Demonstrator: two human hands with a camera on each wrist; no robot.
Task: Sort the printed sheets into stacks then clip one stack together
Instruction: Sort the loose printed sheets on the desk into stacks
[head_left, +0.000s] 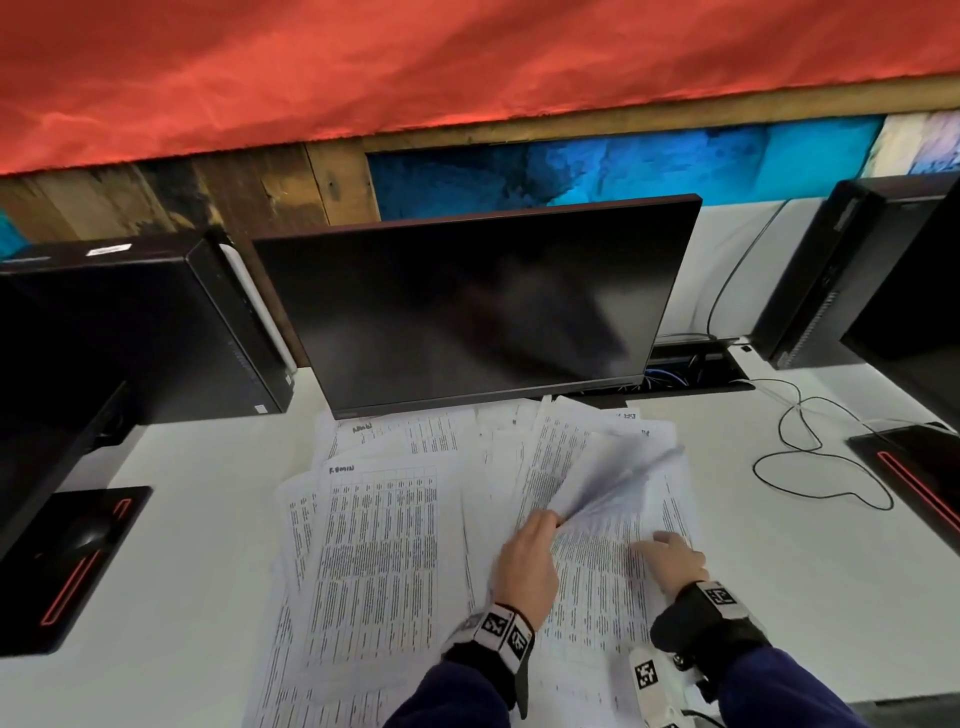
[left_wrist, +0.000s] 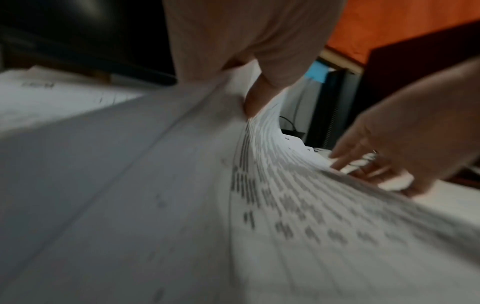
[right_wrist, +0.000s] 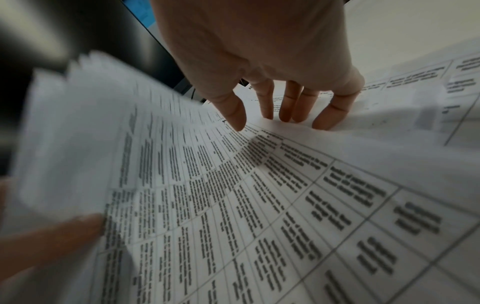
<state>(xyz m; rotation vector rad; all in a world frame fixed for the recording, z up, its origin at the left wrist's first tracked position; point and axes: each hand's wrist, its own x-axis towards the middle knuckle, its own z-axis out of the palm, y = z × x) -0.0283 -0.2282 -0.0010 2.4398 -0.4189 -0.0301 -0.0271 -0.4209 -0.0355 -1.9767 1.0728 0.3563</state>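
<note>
Printed sheets with tables of text lie spread over the white desk in front of the monitor. My left hand pinches the near corner of a few sheets, which are lifted off the pile and blurred; in the left wrist view the thumb presses on the lifted sheets. My right hand rests with straight fingers on the flat sheets of the right-hand pile. No clip is visible.
A dark monitor stands just behind the papers. Black computer towers stand at the left and right. A black mouse lies on a pad at the left, and a loose cable at the right.
</note>
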